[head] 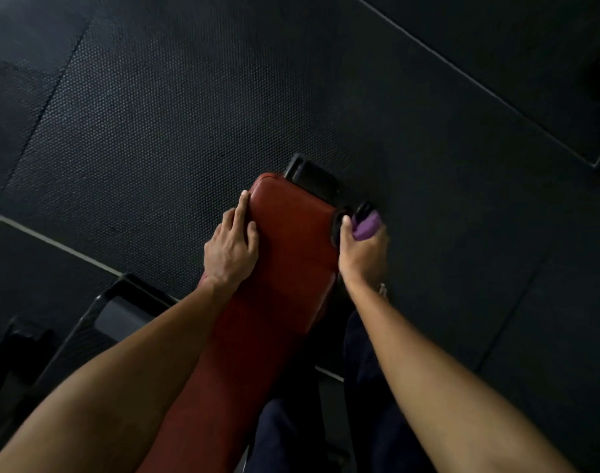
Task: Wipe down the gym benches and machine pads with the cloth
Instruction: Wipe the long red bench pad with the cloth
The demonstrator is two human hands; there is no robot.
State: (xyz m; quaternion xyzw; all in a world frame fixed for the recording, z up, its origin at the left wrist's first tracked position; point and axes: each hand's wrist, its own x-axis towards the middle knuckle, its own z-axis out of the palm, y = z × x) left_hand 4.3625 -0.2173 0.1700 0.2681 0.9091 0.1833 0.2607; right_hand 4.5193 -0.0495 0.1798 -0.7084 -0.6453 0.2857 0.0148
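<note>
- Red padding covers the long surface, which runs from the bottom of the view up to its far end over the dark rubber floor.
- The left hand rests on the surface's left edge near the far end. Its index finger lies straight along the rim, its thumb is on top, and it holds nothing.
- The right hand is curled tight around a bunched purple cloth. It sits just off the right edge near the far corner, level with the side of the padding rather than on its top.
- The two hands sit well apart, one on each long edge.
- A black metal frame sticks out beyond the far end.
- Progress is hard to judge: the top shows no damp streaks or marks, so I cannot tell how much of it has been wiped.
- With the cloth at the side, the person is probably wiping the right edge of this end.
- Any other benches and machine pads are out of view and probably still to do.
</note>
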